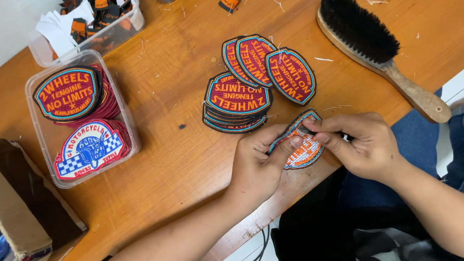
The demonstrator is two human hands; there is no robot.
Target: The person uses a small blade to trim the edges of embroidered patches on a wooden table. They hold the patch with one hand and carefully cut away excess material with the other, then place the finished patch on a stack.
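Both hands hold one embroidered shield-shaped patch [303, 153] at the near edge of the wooden table [185, 168], its pale back side turned up. My left hand [257, 164] grips its left edge with the thumb on top. My right hand [359, 144] pinches the patch's upper edge between thumb and fingertips. Just beyond the hands lies a stack of maroon patches [236, 101] with blue and orange borders, and three more patches [268, 68] are fanned out behind it.
A clear plastic tray [125, 123] at the left holds maroon patches [69, 93] and a white checkered patch [89, 148]. Behind it a second clear box [122, 28] holds small black-and-orange labels. A wooden brush [375, 45] lies right. A cardboard box [9, 206] sits far left.
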